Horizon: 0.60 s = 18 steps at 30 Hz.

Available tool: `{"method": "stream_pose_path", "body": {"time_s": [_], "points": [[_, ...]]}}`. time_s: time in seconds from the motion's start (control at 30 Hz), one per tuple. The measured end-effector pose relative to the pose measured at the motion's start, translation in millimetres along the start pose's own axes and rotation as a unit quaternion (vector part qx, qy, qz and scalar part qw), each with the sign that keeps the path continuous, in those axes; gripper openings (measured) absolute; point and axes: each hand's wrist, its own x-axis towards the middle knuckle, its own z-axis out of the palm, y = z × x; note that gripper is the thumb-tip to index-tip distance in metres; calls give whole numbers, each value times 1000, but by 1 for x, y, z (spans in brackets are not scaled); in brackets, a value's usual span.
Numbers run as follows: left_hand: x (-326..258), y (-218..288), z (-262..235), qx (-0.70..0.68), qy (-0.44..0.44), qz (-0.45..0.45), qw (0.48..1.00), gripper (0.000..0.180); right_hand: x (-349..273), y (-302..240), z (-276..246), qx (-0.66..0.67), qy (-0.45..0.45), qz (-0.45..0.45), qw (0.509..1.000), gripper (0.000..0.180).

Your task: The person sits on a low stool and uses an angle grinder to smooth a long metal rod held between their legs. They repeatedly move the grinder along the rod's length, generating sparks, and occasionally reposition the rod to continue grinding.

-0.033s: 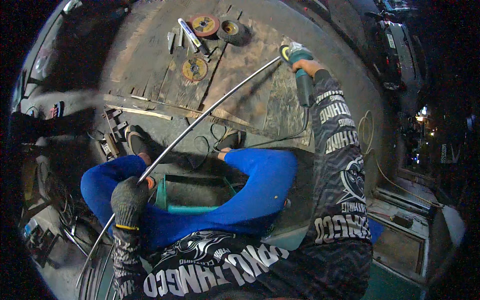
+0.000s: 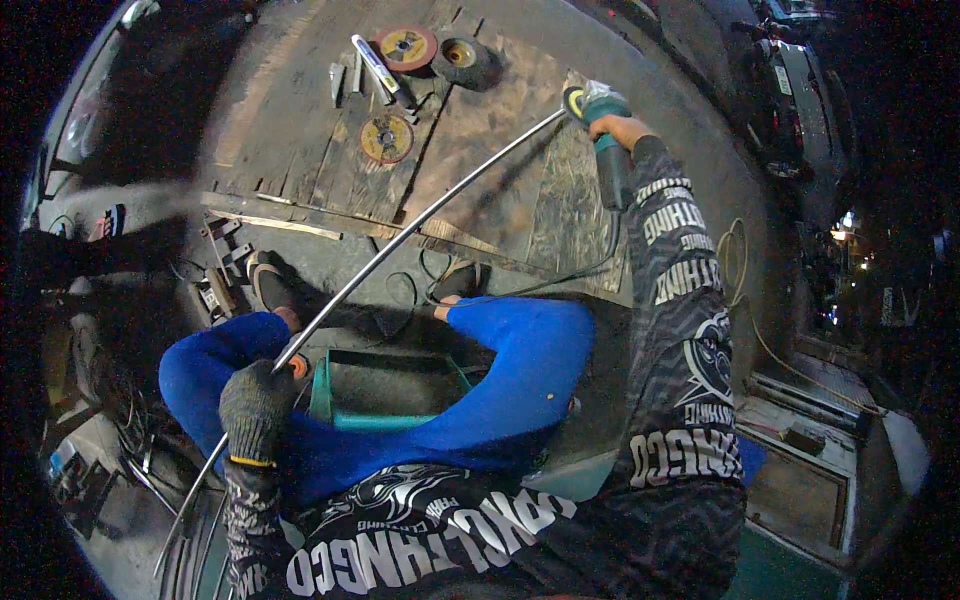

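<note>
L grip (image 2: 255,405) clasps rod (image 2: 424,215), R grip (image 2: 618,129) clasps grinder (image 2: 612,176); approx. unchanged vs b4.

Rod (image 2: 300,342): bare metal, smooth and glossy, with a bright streak of reflected light. Angle grinder (image 2: 611,172): matt, dark green housing, apparently plastic. Glove (image 2: 256,412): knitted cloth, matt, coarsely textured. Trousers (image 2: 540,350): plain blue cloth, matt. Shirt (image 2: 650,385): dark patterned cloth with pale print. Boards (image 2: 480,160): worn wood, dull and rough-grained. Lower disc (image 2: 386,152): matt, seemingly abrasive. Marker (image 2: 375,65): smooth white barrel, plastic in look.
</note>
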Motion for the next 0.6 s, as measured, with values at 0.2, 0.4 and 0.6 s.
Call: {"method": "stream_pose_path", "body": {"time_s": [0.2, 0.4, 0.6], "points": [[-9, -1, -16, -21, -2, 16, 1000, 34, 36, 54, -23, 178, 27, -36, 983, 36], [-12, -18, 1, -10, 36, 22, 999, 31, 54, 66, -36, 236, 44, 53, 969, 24], [-3, -13, -9, -1, 61, 16, 998, 28, 73, 71, -36, -114, 84, -186, 972, 27]]}}
